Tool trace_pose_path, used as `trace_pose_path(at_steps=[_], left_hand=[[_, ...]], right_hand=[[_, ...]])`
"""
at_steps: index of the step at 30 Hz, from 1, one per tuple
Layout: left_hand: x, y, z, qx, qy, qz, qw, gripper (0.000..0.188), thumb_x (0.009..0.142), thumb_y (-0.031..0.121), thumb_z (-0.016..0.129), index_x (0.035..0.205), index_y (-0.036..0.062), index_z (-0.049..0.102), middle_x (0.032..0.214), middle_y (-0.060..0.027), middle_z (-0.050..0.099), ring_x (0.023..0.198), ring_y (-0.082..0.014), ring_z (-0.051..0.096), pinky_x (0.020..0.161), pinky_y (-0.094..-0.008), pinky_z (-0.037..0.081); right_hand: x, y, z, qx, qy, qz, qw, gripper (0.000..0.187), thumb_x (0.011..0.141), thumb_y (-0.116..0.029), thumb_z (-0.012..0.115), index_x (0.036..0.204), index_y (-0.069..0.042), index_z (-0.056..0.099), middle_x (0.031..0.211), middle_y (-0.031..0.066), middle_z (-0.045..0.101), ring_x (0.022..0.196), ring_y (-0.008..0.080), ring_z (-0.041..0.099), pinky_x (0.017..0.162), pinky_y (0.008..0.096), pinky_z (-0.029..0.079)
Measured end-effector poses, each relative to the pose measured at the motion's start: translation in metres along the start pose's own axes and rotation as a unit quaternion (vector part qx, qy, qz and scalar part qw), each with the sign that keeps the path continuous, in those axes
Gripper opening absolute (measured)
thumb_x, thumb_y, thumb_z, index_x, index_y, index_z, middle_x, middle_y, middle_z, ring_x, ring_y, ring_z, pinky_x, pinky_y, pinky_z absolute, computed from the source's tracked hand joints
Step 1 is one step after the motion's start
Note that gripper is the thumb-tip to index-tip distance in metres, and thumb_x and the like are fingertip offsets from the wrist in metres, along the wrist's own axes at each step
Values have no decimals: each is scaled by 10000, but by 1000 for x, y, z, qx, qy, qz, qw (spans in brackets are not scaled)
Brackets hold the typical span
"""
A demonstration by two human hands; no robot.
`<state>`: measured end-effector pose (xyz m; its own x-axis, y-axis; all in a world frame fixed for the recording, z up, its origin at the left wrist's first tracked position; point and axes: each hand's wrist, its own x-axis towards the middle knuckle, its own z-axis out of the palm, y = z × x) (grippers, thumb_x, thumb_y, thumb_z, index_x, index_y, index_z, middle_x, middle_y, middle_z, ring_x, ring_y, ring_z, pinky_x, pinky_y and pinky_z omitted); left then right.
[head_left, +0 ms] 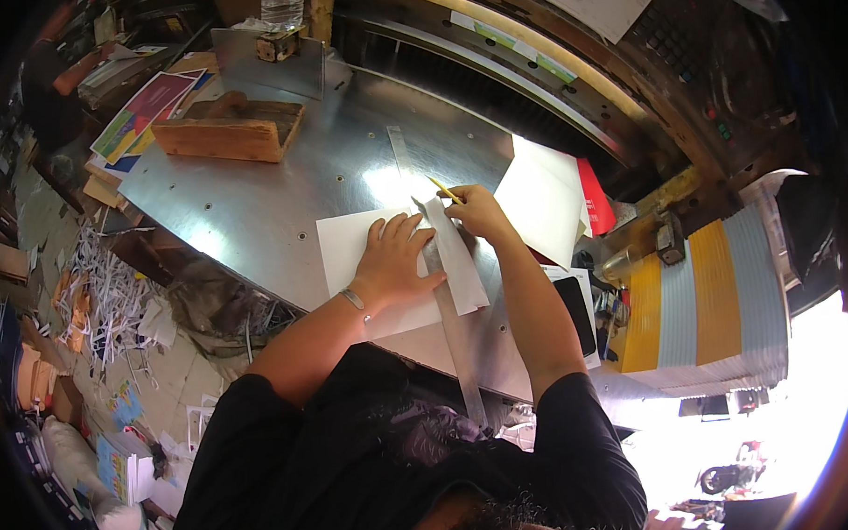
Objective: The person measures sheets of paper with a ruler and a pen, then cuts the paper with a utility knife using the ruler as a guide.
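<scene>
My left hand [393,259] lies flat with its fingers spread on a white sheet of paper [340,259] on the metal table. Under the paper's right part runs a long metal ruler [462,357], reaching from the table's front edge toward the back. To the right of the ruler, a strip of the paper [456,259] stands lifted or folded up along it. At that strip's far end, my right hand [478,212] is closed around a slim yellow pencil-like tool [446,190]. Its fingertips are close to the paper; whether they also grip it is hidden.
A wooden block with a handle [223,132] rests on the metal table [281,191] at the back left, beside colourful printed sheets [139,116]. White sheets [543,195] and a red folder [594,198] lie right. A dark phone-like slab [575,318] is near my right forearm. Yellow and grey stacks [701,302] stand farther right.
</scene>
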<state>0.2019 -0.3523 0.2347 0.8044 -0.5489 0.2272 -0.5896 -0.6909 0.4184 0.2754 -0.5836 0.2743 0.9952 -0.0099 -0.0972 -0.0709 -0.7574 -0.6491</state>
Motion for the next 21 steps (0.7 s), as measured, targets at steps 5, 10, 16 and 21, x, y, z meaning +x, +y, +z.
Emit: trace_pose_path(at_steps=[5, 10, 16, 21], left_hand=[[-2, -2, -4, 9, -3, -5, 1000, 824, 935, 637, 719, 1571, 139, 553, 1708, -143, 427, 1643, -343, 277, 1338, -558, 140], [-3, -2, -1, 17, 1, -4, 1000, 829, 937, 641, 710, 1579, 145, 542, 1707, -141, 426, 1640, -338, 280, 1340, -553, 140], [-3, -1, -1, 21, 3, -4, 1000, 828, 928, 634, 717, 1575, 146, 546, 1699, -148, 433, 1633, -351, 285, 1337, -553, 147], [-2, -4, 3, 15, 10, 4, 1000, 838, 915, 628, 736, 1572, 144, 547, 1695, -150, 437, 1624, -356, 300, 1331, -554, 156]], right_hand=[[10, -7, -2, -41, -1, -9, 999, 367, 853, -168, 799, 1211, -92, 833, 960, 178, 809, 859, 296, 773, 825, 413, 592], [11, 2, 1, -63, 36, -55, 996, 278, 889, -199, 814, 1143, -88, 830, 1047, 170, 800, 981, 343, 764, 896, 435, 576], [9, 18, 11, -77, 78, -107, 988, 288, 941, -257, 814, 1189, -111, 818, 1192, 121, 769, 1121, 376, 721, 970, 453, 553], [11, 25, 13, -85, 78, -116, 987, 310, 947, -257, 807, 1231, -135, 791, 1194, 90, 750, 1112, 361, 715, 967, 451, 550]])
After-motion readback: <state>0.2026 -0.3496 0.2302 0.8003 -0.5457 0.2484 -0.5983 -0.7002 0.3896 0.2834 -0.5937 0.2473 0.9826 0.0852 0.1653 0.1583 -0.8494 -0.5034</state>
